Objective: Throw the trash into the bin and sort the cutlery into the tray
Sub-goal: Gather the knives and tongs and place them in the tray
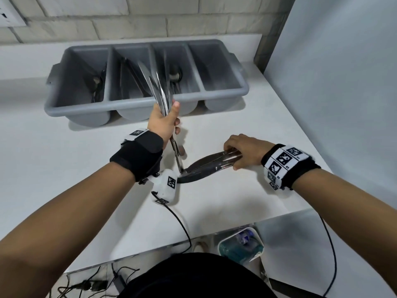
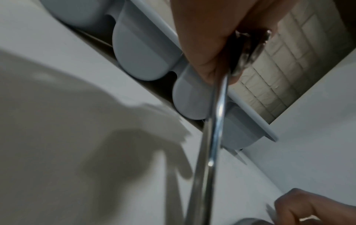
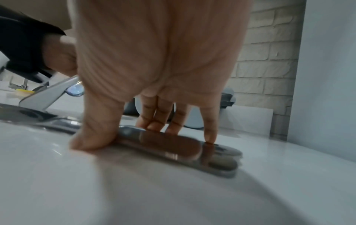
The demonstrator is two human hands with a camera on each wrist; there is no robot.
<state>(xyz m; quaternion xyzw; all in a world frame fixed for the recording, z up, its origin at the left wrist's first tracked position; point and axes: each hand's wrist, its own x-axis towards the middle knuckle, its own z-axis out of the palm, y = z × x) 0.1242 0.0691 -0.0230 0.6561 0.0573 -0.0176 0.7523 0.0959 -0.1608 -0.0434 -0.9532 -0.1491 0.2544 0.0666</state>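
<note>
Both hands (image 1: 165, 121) grip unmarked cutlery (image 1: 211, 164); no readable writing.

In my left grip (image 1: 164, 121) a bundle of steel knives (image 1: 160, 91) stands nearly upright, blades fanning up over the grey tray (image 1: 225, 94), handles poking down below my fist. My right grip (image 1: 242, 151) is pinching the handle ends of a second bunch of cutlery (image 1: 206, 166) lying flat on the white tabletop (image 1: 64, 160), its far ends pointing left. The tray sits at the back, four long compartments: spoons in the far left one, knives in the second, more spoons in the third. Down below the tabletop's edge, the white bin (image 1: 240, 244) holds trash.
</note>
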